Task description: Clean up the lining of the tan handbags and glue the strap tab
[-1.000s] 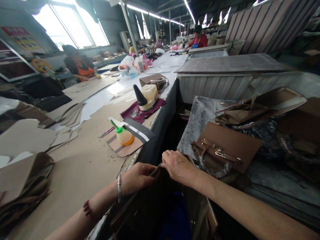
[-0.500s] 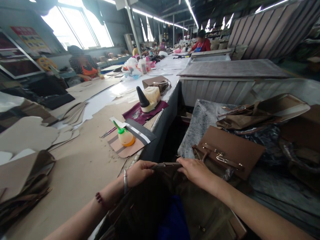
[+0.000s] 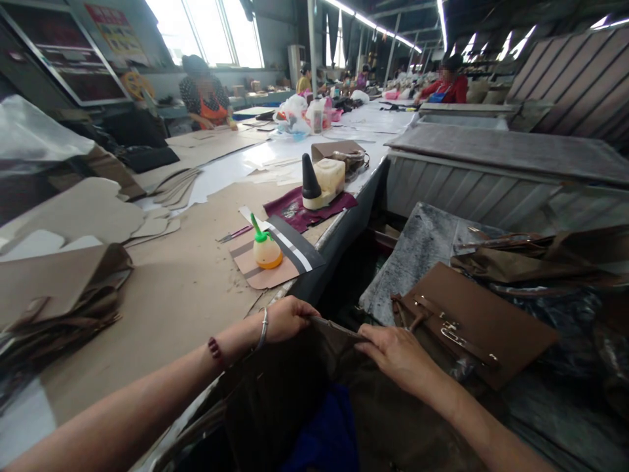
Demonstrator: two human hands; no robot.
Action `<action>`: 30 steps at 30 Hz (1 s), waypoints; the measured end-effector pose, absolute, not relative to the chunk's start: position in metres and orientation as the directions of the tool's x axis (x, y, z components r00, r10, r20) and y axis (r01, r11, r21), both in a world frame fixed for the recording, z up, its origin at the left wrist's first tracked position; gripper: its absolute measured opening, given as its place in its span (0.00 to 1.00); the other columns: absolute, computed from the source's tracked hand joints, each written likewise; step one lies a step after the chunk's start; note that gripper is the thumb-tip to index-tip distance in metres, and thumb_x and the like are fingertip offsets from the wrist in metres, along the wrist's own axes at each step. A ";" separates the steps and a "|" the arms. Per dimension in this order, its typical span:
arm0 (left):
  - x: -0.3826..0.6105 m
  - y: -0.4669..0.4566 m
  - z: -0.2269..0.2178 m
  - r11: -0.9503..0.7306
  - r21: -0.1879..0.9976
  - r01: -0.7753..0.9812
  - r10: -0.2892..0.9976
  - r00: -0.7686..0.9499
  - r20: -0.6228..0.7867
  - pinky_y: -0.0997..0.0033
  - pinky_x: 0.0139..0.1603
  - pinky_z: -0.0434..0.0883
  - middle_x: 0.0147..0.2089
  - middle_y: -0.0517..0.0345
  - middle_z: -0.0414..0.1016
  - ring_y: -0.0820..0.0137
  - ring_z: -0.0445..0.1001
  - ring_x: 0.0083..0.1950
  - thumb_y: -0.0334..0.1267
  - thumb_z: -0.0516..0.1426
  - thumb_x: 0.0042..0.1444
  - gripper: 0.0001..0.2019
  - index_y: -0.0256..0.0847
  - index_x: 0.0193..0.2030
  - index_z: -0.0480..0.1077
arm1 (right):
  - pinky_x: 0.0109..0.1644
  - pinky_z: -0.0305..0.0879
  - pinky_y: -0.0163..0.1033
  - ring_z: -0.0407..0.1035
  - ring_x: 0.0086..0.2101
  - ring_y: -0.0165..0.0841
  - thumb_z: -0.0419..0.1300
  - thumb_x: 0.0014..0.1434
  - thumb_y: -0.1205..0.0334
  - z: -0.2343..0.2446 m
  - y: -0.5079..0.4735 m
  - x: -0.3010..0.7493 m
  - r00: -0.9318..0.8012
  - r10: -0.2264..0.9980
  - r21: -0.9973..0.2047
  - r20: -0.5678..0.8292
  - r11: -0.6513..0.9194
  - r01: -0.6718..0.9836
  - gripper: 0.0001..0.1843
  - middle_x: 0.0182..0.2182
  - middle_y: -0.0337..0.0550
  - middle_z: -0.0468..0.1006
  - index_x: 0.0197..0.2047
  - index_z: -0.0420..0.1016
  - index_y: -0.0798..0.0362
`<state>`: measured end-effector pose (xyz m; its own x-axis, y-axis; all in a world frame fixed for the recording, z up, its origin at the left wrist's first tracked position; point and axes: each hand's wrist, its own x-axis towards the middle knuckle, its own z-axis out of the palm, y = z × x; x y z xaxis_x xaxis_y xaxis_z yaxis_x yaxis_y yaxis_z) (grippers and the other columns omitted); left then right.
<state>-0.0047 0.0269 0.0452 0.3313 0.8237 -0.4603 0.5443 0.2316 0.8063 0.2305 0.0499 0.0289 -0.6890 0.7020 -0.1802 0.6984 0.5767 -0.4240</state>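
Beyond the bag [image 3: 393,413], a cluttered worktable [image 3: 171,295] stretches under striplights [image 3: 373,25].

My long desk [image 3: 177,308] is tan close by and white farther along. A folded bag [image 3: 44,278] lies on its near left part, with pale cut pieces [image 3: 78,203] just beyond. Toward the edge on my right lie a striped panel [image 3: 246,259], a thin purple-handled tool [image 3: 238,234] and a purple cloth [image 3: 280,204]. On my right, a mottled grey surface [image 3: 422,242] carries a brown bag [image 3: 501,321] with a metal clasp.
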 end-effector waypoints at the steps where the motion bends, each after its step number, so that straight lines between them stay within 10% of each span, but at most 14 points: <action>1: -0.005 0.028 0.044 0.210 0.795 0.570 0.829 0.328 -0.454 0.77 0.35 0.67 0.34 0.60 0.76 0.69 0.72 0.36 0.33 0.49 0.46 0.16 0.37 0.40 0.72 | 0.30 0.51 0.33 0.68 0.31 0.33 0.50 0.58 0.59 0.028 0.050 0.231 -0.690 0.701 -0.421 -0.182 0.579 0.698 0.09 0.25 0.37 0.73 0.28 0.64 0.50; 19: 0.010 0.043 0.039 -0.027 0.694 0.719 0.868 0.361 -0.341 0.81 0.33 0.63 0.30 0.60 0.75 0.72 0.71 0.33 0.34 0.51 0.50 0.12 0.38 0.36 0.74 | 0.39 0.59 0.35 0.68 0.36 0.34 0.57 0.51 0.59 0.009 0.070 0.243 -0.663 0.693 -0.727 -0.283 0.295 0.620 0.11 0.33 0.39 0.74 0.38 0.70 0.52; 30: 0.012 0.048 0.030 -0.019 0.693 0.720 0.865 0.359 -0.350 0.82 0.35 0.64 0.32 0.61 0.75 0.72 0.70 0.35 0.32 0.51 0.50 0.12 0.38 0.38 0.74 | 0.34 0.60 0.36 0.68 0.30 0.35 0.50 0.57 0.55 0.007 0.067 0.238 -0.629 0.734 -0.548 -0.255 0.426 0.720 0.11 0.25 0.40 0.73 0.31 0.70 0.52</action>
<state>0.0115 0.0481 0.0303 0.3592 0.8653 -0.3497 0.7202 -0.0187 0.6935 0.2384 0.0670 0.0066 -0.6291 0.7343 -0.2549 0.7197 0.4264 -0.5480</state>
